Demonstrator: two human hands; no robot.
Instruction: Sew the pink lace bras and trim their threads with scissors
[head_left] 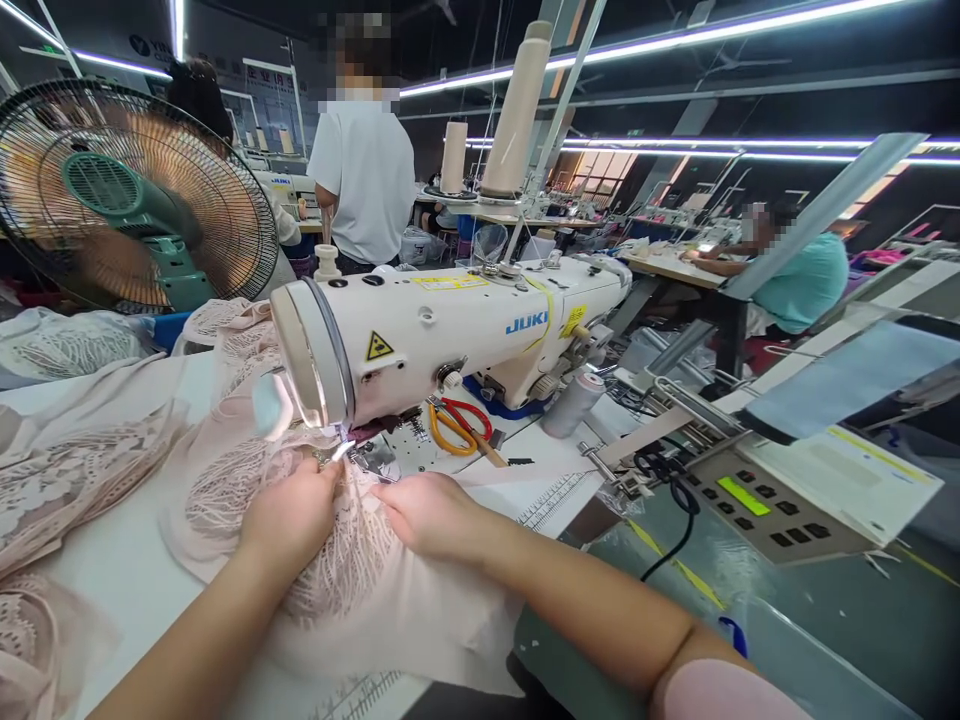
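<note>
Left hand (291, 515) and right hand (431, 515) pinch pale-pink lace fabric (345, 575), its far part beneath JUKI sewing machine (465, 320); contact there too obscured to judge.

Pale pink sleeve (720, 690), bare forearms

The sleeve, at the near right, looks plain, its edge curving round the right arm close to a creased elbow. From there the right forearm (592, 600) is bare, as is the left forearm (195, 630) at the near left. The left hand (292, 520) and right hand (435, 515) are bare, with rounded backs.
</note>
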